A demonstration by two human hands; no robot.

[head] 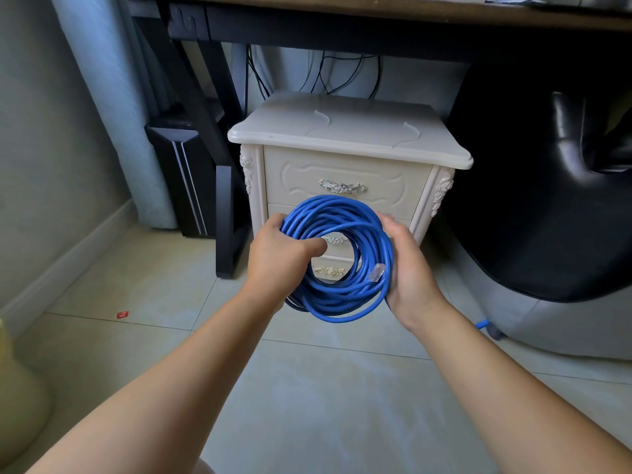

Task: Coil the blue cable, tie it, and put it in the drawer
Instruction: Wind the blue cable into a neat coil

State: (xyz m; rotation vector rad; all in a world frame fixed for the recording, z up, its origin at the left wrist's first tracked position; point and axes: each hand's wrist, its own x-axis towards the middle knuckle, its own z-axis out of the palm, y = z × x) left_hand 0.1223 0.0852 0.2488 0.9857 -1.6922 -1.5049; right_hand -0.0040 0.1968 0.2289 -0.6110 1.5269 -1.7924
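Midair in left hand [278, 256], coiled blue cable [342, 210].

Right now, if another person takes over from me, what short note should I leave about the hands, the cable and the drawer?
Left hand: grips the left side of the blue cable, thumb through the coil.
Right hand: holds the coil's right side.
Cable: coiled, held in the air in front of the white nightstand; its clear plug lies on the coil.
Done: coiling. No tie is visible.
Left: tie the coil, open a drawer (those in view are shut), put the cable in.
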